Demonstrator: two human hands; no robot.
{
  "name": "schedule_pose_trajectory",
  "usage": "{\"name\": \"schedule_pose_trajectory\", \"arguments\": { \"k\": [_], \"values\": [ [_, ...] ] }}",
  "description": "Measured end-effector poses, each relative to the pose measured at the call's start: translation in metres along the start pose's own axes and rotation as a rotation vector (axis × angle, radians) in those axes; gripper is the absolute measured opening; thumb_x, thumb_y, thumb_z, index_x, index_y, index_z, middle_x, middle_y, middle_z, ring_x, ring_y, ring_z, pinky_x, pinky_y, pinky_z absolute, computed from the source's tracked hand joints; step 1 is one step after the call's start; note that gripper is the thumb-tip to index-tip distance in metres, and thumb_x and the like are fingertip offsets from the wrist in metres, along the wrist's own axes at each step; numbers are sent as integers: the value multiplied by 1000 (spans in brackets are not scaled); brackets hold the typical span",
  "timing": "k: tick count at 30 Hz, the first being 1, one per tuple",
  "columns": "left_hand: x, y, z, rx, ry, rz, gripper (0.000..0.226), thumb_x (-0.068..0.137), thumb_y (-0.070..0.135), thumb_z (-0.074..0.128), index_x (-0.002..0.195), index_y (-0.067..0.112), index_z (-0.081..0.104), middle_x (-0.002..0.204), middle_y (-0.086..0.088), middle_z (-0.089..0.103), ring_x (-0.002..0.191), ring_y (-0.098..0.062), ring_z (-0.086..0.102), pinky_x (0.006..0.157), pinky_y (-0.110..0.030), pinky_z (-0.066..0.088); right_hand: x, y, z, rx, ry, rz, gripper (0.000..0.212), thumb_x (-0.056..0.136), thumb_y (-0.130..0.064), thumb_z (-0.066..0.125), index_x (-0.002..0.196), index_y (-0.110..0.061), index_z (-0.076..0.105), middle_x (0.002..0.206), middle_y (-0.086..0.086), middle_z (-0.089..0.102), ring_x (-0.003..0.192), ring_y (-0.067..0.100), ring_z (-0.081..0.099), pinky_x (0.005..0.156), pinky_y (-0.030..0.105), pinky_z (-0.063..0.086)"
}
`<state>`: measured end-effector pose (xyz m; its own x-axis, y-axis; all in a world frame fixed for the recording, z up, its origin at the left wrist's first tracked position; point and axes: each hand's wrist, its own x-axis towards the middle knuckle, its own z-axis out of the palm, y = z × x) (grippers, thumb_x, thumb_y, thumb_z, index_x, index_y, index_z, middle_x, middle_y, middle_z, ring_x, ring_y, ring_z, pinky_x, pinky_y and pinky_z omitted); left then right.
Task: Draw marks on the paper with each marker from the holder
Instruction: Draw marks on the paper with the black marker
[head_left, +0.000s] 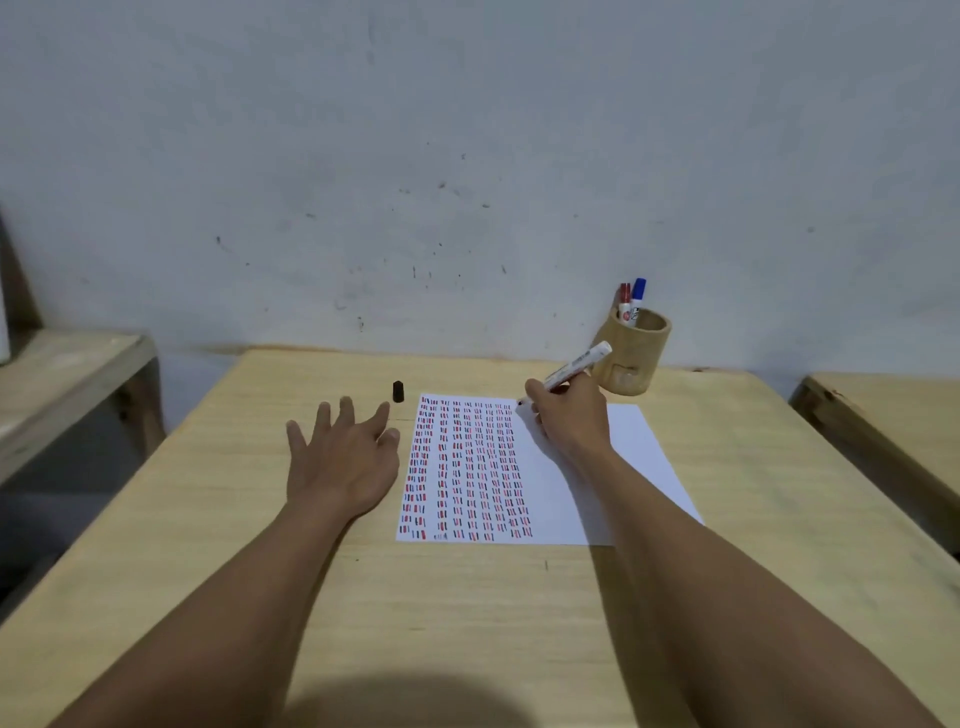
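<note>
I see the right hand (569, 415) closed in a writing grip around a white marker (574, 367), its fingers wrapped low on the barrel and the barrel slanting up and away toward the right. The dark tip sits at the top edge of the paper (623, 457), just right of the last column of marks, though I cannot tell whether it actually touches the sheet. The heel of that hand rests on the blank right part of the page. Short red, black and blue dashes fill the left half of the paper in tidy columns from top to bottom. My left hand (343, 457) lies flat and open on the wooden table (467, 623), fingers spread, holding nothing, just beside the paper's left edge. A small black cap (398, 391) stands upright on the table beyond the left fingertips, near the sheet's top-left corner. Behind the right hand, near the wall, a round wooden holder (631, 358) keeps a red marker (624, 301) and a blue marker (637, 299), both capped and standing upright.
</note>
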<state>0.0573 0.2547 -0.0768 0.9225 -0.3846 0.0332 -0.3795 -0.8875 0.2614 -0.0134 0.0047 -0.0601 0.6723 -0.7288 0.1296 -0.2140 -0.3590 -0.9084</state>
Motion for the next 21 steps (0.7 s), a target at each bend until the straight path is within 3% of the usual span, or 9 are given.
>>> {"name": "schedule_pose_trajectory", "arguments": {
  "k": [8, 16, 21],
  "values": [
    [1, -1, 4, 41, -5, 8, 58, 100, 52, 13, 157, 41, 15, 169, -7, 7, 155, -30, -1, 120, -61, -3, 1, 7, 4, -52, -3, -48, 34, 83, -27, 68, 74, 5, 65, 71, 17, 72, 67, 27, 69, 59, 37, 53],
    [0, 1, 2, 46, -13, 2, 58, 100, 52, 15, 157, 41, 17, 169, -8, 8, 155, -31, -1, 120, -61, -3, 1, 9, 6, -30, -4, -47, 38, 83, -25, 68, 74, 11, 64, 69, 21, 71, 53, 15, 59, 49, 25, 44],
    [-1, 1, 2, 36, -10, 1, 58, 100, 52, 16, 157, 41, 18, 168, -8, 8, 155, -31, -1, 120, -61, -3, 1, 9, 6, -45, -8, -46, 34, 83, -25, 69, 69, 7, 66, 62, 13, 71, 47, 10, 57, 40, 15, 40]
  ]
}}
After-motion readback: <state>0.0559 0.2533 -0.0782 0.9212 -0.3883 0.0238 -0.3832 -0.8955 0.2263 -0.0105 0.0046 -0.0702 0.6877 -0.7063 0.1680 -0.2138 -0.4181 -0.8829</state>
